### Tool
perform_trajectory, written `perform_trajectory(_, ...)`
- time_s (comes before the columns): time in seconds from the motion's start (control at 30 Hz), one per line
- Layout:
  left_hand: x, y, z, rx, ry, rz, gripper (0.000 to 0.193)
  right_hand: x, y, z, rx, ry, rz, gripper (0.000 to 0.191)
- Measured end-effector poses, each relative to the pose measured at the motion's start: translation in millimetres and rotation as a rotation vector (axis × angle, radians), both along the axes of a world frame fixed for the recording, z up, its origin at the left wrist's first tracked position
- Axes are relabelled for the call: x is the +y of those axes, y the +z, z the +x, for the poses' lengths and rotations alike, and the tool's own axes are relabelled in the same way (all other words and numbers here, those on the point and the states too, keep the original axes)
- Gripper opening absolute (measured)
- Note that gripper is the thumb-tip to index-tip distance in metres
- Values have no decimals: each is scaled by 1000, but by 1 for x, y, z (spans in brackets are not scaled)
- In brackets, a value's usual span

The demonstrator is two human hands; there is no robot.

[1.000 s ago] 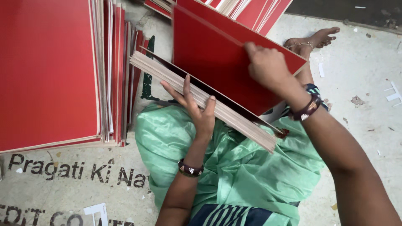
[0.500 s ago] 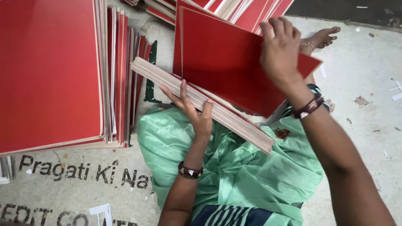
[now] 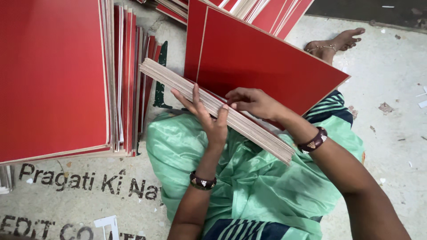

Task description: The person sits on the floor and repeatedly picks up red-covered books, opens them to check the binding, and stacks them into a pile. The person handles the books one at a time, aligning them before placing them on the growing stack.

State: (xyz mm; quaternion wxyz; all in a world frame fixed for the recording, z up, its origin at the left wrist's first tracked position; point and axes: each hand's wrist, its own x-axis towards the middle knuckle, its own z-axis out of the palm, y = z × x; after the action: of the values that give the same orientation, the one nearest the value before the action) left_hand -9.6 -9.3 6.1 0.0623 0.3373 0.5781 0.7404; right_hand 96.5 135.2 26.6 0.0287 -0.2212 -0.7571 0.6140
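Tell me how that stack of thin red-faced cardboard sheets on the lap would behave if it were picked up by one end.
The stack of thin red-faced cardboard sheets would probably stay fairly stiff, since its edges run straight across the lap. Loose sheets could slide and fan apart; nothing binds them except the left hand and right hand. It likely feels heavy for its thickness, with many layers.

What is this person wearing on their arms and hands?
Both forearms are bare, with no sleeves or gloves showing. The left hand has a dark bangle at the wrist, set with small pale triangular patterns. The right hand has a similar dark bangle, with a reddish-brown tint and gold-toned triangles. No rings can be made out on the fingers.
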Motion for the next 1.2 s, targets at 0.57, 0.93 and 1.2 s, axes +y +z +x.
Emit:
perform_trajectory(0.57, 2, -7, -2, 16, 3, -31, 84, 4, 45, 5, -46, 143, 119, 43)
perform_trajectory(0.93, 1, -6, -3, 8, -8, -21, 83, 4, 35, 3, -50, 124, 280, 37)
perform_trajectory(1.2, 1, -8, -4, 0, -18, -17, 83, 7, 38, 1, -152, 76, 104, 35)
